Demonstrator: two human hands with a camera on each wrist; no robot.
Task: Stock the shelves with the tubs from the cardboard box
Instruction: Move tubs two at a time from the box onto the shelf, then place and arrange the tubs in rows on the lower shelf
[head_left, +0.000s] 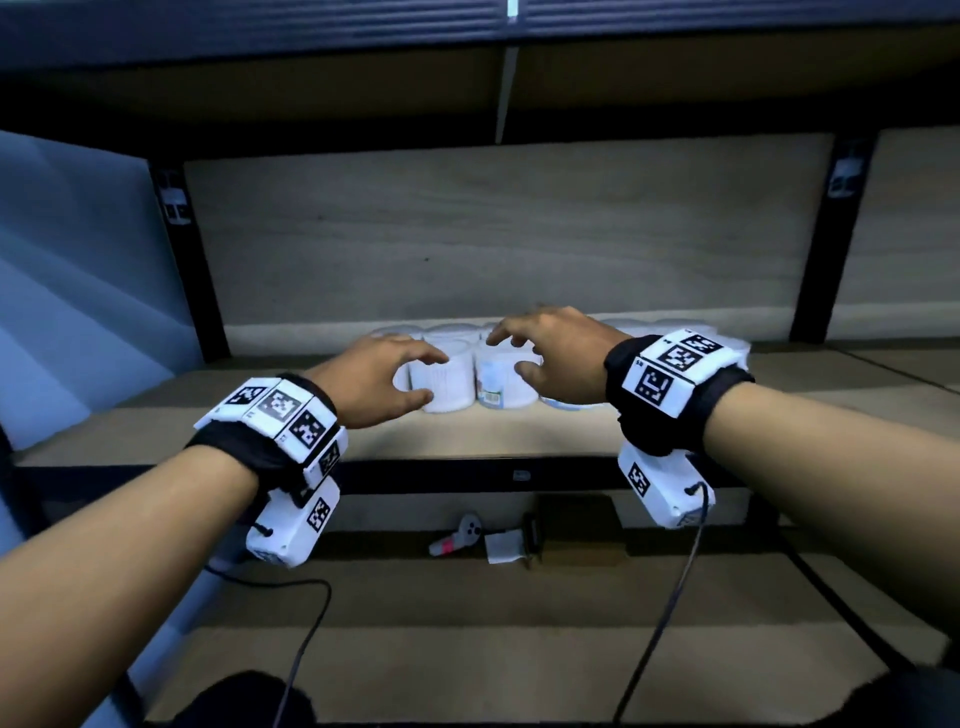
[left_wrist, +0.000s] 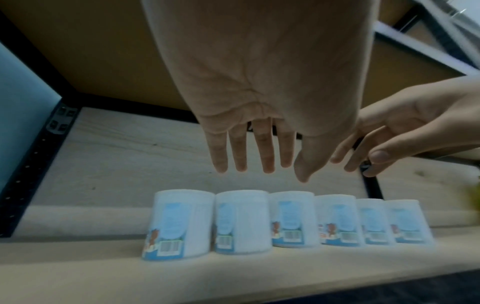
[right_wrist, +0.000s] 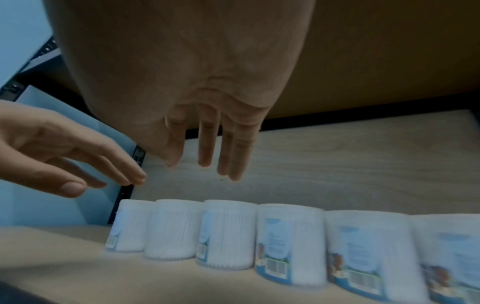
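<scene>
On wooden shelf (head_left: 519, 441), toward back edge: row of white tubs (left_wrist: 241, 222) upright, side by side, touching. Left hand (head_left: 374, 384) and right hand (head_left: 561, 358) hover above row, fingers spread, holding nothing. Cardboard box not in view. Step judged: placing just finished. Next move: fetch more tubs from box.

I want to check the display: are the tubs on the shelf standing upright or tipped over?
Upright. The tubs stand side by side on the shelf, flat tops up, barcodes low.
</scene>
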